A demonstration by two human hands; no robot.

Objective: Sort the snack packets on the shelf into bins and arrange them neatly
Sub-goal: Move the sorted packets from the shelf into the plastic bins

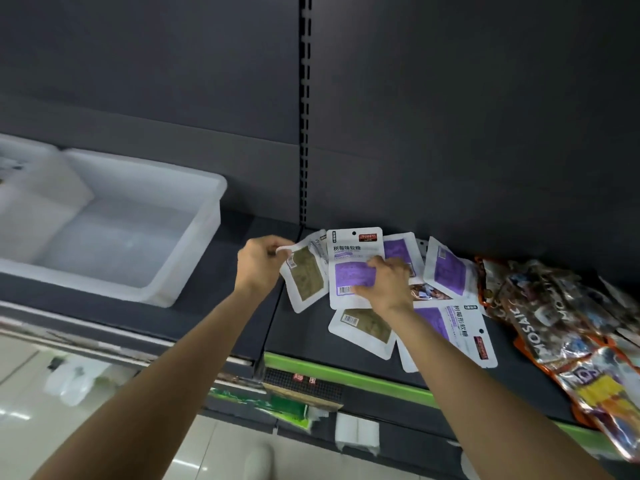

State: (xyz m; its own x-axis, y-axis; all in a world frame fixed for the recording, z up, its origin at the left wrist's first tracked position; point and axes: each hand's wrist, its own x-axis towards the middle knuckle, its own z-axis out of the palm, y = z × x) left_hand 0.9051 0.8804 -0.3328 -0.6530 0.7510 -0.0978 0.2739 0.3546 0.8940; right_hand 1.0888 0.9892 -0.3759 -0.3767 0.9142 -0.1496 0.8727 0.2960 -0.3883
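Several white snack packets with purple or olive windows lie fanned out on the dark shelf (pixel 304 341). My left hand (pixel 259 263) pinches the top corner of an olive-window packet (pixel 304 278) at the pile's left edge. My right hand (pixel 388 284) grips the right side of an upright purple-window packet (pixel 351 265), fingers curled over its front. Another olive packet (pixel 363 327) and a purple packet (pixel 457 334) lie nearer the shelf's front, partly under my right forearm. A white bin (pixel 180 271) with nothing inside stands on the shelf to the left.
A second white bin (pixel 27 188) sits at the far left, cut by the frame. Shiny orange "MOSAIC" snack bags (pixel 561 327) are heaped at the right. A slotted upright (pixel 304 133) divides the dark back wall. The shelf's green front strip (pixel 346 375) runs below.
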